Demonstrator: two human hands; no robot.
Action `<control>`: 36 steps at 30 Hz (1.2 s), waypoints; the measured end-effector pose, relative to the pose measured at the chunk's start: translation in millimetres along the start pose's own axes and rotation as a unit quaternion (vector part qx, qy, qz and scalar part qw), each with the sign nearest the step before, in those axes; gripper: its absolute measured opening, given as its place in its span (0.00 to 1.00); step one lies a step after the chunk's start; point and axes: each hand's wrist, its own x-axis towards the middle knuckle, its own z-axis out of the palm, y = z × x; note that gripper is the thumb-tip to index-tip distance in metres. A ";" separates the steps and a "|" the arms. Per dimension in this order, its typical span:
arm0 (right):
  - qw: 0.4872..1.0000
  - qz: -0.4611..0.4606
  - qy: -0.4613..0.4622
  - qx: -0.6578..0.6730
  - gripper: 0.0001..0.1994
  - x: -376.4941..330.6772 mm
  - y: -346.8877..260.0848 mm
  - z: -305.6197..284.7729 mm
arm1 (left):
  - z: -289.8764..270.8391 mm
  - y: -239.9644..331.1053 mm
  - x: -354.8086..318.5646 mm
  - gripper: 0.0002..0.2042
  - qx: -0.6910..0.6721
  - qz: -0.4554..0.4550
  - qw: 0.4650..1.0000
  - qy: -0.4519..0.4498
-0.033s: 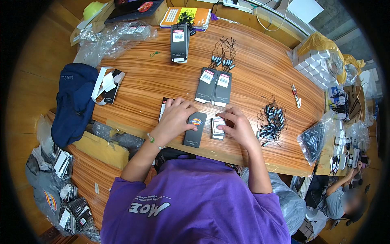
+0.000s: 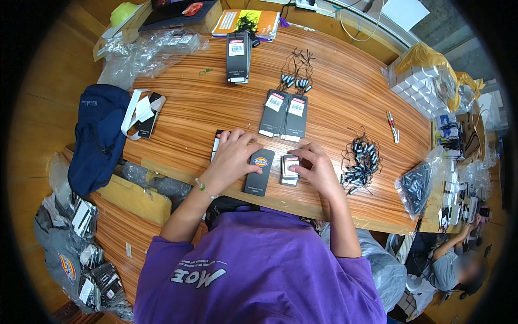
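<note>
Far left on the striped wooden table [image 2: 345, 92]: a navy blue cloth cap [image 2: 97, 137] lies over the edge, with a black card wrapped in a white strap [image 2: 144, 114] just beside it at 3 o'clock. Left hand [image 2: 233, 157] rests palm-down, fingers spread and nearly flat, pressing on a long dark grey cardboard hang tag with a round coloured emblem [image 2: 259, 171]; the fingertips also overlap a second dark card [image 2: 216, 144] at the hand's 11 o'clock. The grey tag's long axis runs roughly 12 to 6 o'clock, tilted slightly toward 1, and its lower end points back at the person. Right hand [image 2: 318, 170] lies at the tag's 3 o'clock, fingers curled in a loose pinch around a small stack of pale printed labels [image 2: 290, 167], which sits touching or just beside the tag's right edge; I cannot tell which. The left hand is the nearer to the tag. Two matching dark tags [image 2: 284, 114] lie at 12 o'clock, near. A tangle of black cords with barrel ends [image 2: 360, 161] lies at the right hand's 3 o'clock, apart.
</note>
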 end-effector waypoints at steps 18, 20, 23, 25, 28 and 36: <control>0.974 0.112 -0.018 0.198 0.06 2.4 -0.9 2.3 | -6.8 1.0 4.2 0.21 -0.120 -0.066 0.990 0.019; 0.971 0.105 -0.036 0.212 0.07 0.8 -9.6 -3.3 | -8.5 4.8 4.7 0.17 -0.337 -0.201 0.918 -0.057; 0.959 0.069 -0.025 0.273 0.10 -0.2 -26.9 -1.4 | 3.1 3.7 -5.7 0.12 -0.496 -0.152 0.855 0.020; 0.960 0.056 -0.002 0.273 0.13 -0.4 -40.6 3.5 | 0.5 14.6 -5.6 0.12 -0.537 -0.163 0.827 0.008; 0.978 0.037 0.055 0.197 0.16 0.8 -50.4 11.2 | 0.1 34.6 -3.8 0.13 -0.588 -0.166 0.791 0.031; 0.949 0.124 0.290 0.019 0.09 1.9 40.5 -83.0 | 7.5 30.8 -1.5 0.11 -0.575 -0.144 0.798 0.109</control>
